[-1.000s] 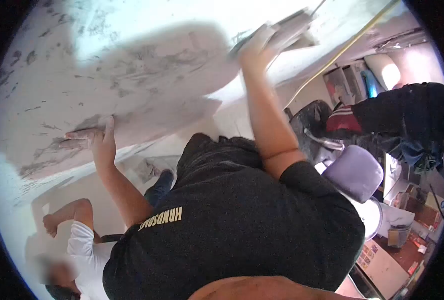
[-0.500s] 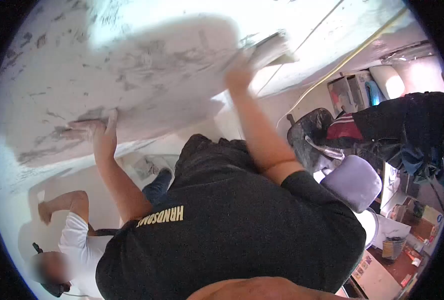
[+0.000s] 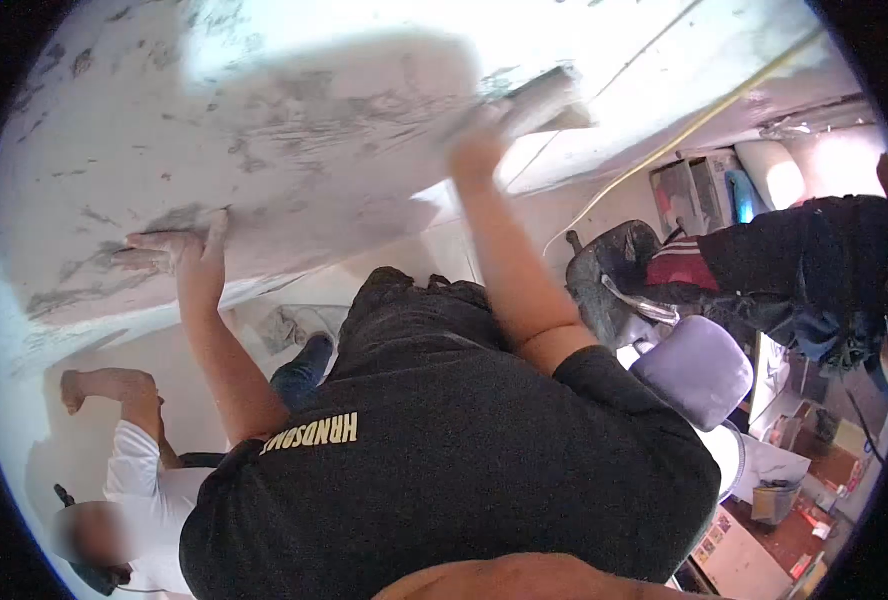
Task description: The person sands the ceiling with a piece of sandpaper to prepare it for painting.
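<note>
My left hand [image 3: 179, 258] lies flat, fingers stretched out, against a rough grey-white plastered surface [image 3: 294, 130] and holds nothing. My right hand [image 3: 477, 145], arm raised, is closed on the handle of a plastering trowel [image 3: 539, 100]. The trowel blade is pressed to the same surface, at the edge of the wet grey patch. My black T-shirt fills the lower middle of the view.
A co-worker in a white shirt [image 3: 134, 460] is at the lower left with one arm raised. At right are a purple seat [image 3: 699, 368], a plaster-stained black bucket [image 3: 614, 270], dark clothes [image 3: 804, 250] and cluttered boxes. A yellow cable [image 3: 684, 125] crosses the surface.
My right hand has drawn the trowel leftward and a little down across the plaster. My left hand stays pressed in place. The co-worker's raised arm has shifted left.
</note>
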A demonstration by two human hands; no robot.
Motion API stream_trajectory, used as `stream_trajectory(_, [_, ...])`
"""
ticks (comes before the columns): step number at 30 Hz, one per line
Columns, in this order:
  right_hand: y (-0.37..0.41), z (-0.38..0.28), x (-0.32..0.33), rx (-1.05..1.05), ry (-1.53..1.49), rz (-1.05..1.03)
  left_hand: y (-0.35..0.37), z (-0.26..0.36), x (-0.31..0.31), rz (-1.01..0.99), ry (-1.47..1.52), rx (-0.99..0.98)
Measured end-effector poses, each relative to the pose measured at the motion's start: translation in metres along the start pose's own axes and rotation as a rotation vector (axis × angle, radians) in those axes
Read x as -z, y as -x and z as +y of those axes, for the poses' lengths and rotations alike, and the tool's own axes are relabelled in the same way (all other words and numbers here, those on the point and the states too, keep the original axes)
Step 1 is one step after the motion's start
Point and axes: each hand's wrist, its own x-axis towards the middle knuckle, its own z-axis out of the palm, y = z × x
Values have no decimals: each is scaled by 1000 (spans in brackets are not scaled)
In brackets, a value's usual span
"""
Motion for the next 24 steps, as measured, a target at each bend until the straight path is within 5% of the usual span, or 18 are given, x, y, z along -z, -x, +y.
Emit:
stream_trajectory(2, [39, -42, 1, 338, 200, 51, 2, 16, 10, -66, 11, 132])
stream_trajectory(5, [9, -36, 8, 444, 248, 119, 2, 22, 12, -31, -63, 122])
stream_trajectory(7, [-50, -60, 27, 363, 73, 351, 1, 26, 14, -77, 13, 59])
stream_trajectory(8, [-73, -80, 45, 154, -33, 306, 5, 24, 16, -127, 90, 11])
stream_trajectory(10, [-90, -65, 54, 165, 115, 161, 2, 14, 10, -82, 33, 24])
stream_trajectory(13, [-57, -57, 46, 362, 49, 276, 5, 17, 12, -55, 6, 73])
stream_trajectory(16, [41, 10, 19, 255, 294, -164, 0, 1, 3, -55, 37, 103])
stream_trajectory(19, [24, 41, 30, 474, 425, -138, 4, 26, 12, -41, 33, 114])
stream_trajectory(21, [-29, -23, 46, 604, 303, 84, 4, 25, 18, -29, 26, 166])
stream_trajectory(22, [-56, -53, 56, 714, 210, 235, -3, 5, 21, -220, -176, 56])
stream_trajectory(24, [-92, -97, 87, 673, 181, 42, -4, -4, 19, -424, -371, -51])
